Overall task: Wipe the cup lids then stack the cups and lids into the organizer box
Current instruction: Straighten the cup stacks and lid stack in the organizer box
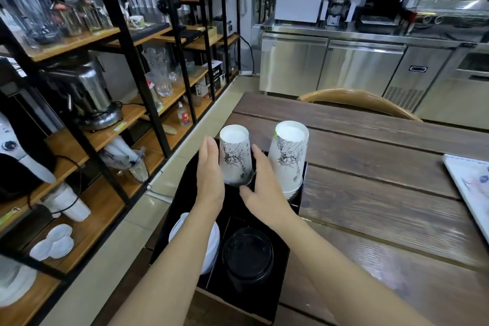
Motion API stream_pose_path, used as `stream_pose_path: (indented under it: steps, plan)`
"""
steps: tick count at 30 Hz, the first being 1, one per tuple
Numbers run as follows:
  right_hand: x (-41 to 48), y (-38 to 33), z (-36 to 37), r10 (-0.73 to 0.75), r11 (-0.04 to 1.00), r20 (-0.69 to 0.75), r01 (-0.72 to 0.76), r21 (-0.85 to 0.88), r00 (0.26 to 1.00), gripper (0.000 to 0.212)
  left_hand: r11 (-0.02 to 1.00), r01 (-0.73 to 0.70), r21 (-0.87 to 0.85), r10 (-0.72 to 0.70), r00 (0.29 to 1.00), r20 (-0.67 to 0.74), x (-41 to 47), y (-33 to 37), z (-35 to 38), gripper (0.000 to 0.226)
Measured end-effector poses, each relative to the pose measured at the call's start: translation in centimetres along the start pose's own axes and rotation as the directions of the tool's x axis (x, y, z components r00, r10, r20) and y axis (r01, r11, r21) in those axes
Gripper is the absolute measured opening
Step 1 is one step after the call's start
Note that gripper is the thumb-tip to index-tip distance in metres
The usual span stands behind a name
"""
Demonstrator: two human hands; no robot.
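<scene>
Both bare forearms stretched forward, converging. Left hand [210, 174] flat and upright, fingers together, palm facing inward. Right hand [260, 180] opposite, palm facing left, fingers extended, thumb spread low. Neither closed on anything.

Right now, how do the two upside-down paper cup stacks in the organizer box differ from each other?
The left cup stack stands between the left hand and the right hand, both open beside it; the right cup stack stands alone, untouched. The left cup stack looks narrower and lower; the right cup stack looks wider, with several rims showing at its base. Both are white, printed with black line drawings, bottoms up, in the far compartments of the black organizer box.
</scene>
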State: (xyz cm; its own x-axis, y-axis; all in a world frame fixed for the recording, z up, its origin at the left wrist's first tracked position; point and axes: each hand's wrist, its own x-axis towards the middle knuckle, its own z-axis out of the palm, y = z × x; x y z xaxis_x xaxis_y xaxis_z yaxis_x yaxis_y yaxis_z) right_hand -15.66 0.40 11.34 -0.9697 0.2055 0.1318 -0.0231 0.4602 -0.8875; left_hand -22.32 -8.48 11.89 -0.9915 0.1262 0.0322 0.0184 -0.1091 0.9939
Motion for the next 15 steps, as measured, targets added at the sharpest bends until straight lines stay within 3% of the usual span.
stream_pose_path:
  steps: [2,5,10,12,15]
  plan:
    - [1.3,-0.7,0.5,0.125,0.983,0.032,-0.129,0.133,0.992,0.087,0.998,0.068,-0.013,-0.067,0.997,0.035,0.4,-0.3,-0.2,0.056]
    - [2.8,-1.1,1.3,0.192,0.949,0.049,-0.198,0.247,0.98,0.099,0.993,0.115,-0.008,-0.114,0.989,0.096,0.4,-0.3,-0.5,0.057]
    - [3.3,-1.2,1.5,0.193,0.915,0.062,-0.203,0.349,0.979,0.059,0.997,0.079,-0.013,-0.076,0.981,0.176,0.7,-0.1,-0.4,0.04]
    - [3.2,-0.8,1.7,0.17,0.916,0.066,-0.183,0.358,0.983,0.059,0.995,0.103,-0.009,-0.099,0.973,0.207,1.4,-0.4,-0.6,0.045]
    - [2.7,-0.5,1.7,0.158,0.918,0.081,-0.176,0.354,0.984,0.076,0.989,0.146,0.017,-0.145,0.953,0.267,2.4,-0.5,-1.0,0.059]
